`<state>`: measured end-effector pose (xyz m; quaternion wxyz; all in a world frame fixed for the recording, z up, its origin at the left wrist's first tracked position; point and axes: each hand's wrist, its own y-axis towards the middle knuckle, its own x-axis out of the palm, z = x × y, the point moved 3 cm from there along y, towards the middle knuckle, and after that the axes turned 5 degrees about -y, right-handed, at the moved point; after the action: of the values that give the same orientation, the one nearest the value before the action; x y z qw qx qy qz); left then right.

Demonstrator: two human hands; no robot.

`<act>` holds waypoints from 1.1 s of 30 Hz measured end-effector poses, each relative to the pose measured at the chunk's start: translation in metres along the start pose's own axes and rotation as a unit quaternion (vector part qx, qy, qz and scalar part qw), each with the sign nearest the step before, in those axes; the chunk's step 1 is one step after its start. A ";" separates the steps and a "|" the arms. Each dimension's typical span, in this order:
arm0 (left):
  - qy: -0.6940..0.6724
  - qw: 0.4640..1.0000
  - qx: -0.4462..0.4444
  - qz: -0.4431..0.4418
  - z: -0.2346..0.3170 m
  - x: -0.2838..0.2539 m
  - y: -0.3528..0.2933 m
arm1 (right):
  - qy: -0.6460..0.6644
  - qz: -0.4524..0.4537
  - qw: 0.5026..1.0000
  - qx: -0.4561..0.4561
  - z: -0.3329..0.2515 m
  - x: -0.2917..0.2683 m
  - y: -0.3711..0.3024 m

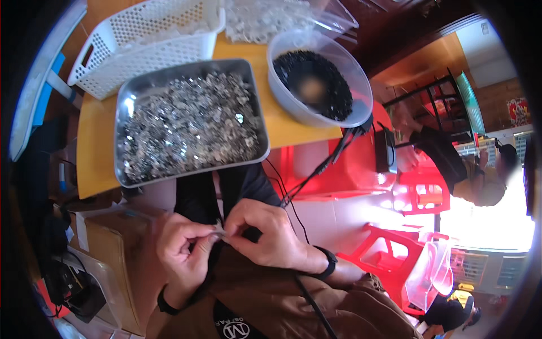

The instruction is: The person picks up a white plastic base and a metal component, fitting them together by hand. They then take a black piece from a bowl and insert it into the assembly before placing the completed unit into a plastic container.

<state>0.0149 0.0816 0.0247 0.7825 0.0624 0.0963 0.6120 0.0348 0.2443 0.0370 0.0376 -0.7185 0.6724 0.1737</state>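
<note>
Both hands meet near the lap: left hand [183, 246] and right hand [265, 234] pinch one small metal piece [219, 229], probably fitting it; far tray [121, 121] supplies more.

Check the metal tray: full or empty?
Full. The metal tray is heaped almost to its rim with small grey pieces.

Tiny metal piece [219, 229] at centre, pinched between fingertips, too small to identify; white basket [148, 42] clipped at top.

small metal piece [219, 229] | silvery-grey | pinched between both hands' fingertips | over the lap
</note>
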 end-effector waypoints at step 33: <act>-0.148 0.976 -0.132 -0.086 -0.037 -0.029 0.010 | -0.374 -0.083 0.905 -0.186 -0.026 -0.040 0.221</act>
<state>-0.0098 0.0551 -0.0067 0.8391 0.0396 -0.0976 0.5336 -0.1775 0.2547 0.1125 0.1663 -0.6480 0.5022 0.5480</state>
